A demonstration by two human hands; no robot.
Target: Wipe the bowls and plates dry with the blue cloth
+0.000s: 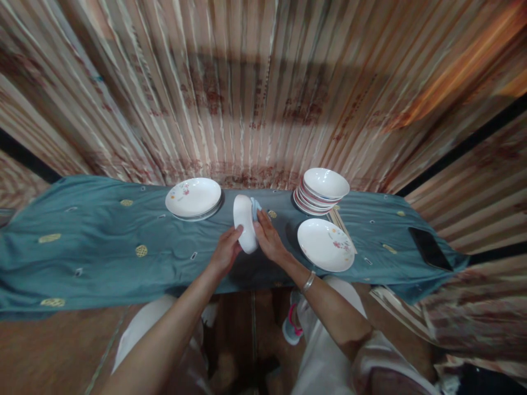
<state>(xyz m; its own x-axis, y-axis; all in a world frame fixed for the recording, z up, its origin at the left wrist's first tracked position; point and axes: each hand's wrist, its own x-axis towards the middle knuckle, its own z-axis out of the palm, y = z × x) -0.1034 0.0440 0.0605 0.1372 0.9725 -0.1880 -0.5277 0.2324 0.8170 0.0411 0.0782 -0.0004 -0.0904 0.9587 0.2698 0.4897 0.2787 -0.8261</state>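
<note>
A white bowl (244, 219) is held up on its side over the middle of the table. Closed on its left edge is my left hand (226, 250), the thumb lying against the white outer surface. My right hand (269, 236) presses a light blue cloth (256, 206) to the bowl's right side; part of the cloth is hidden behind the fingers. To the left sits a stack of white plates (193, 198) with a small flower print. A stack of bowls (325, 184) stands at the right, and nearer to me lies another flowered plate (319, 245).
Light wooden chopsticks (338, 220) lie beside the bowls, partly under the right plate. A black phone (429, 248) rests near the right end of the green patterned tablecloth (102, 236). A pleated curtain (247, 99) hangs close behind the table.
</note>
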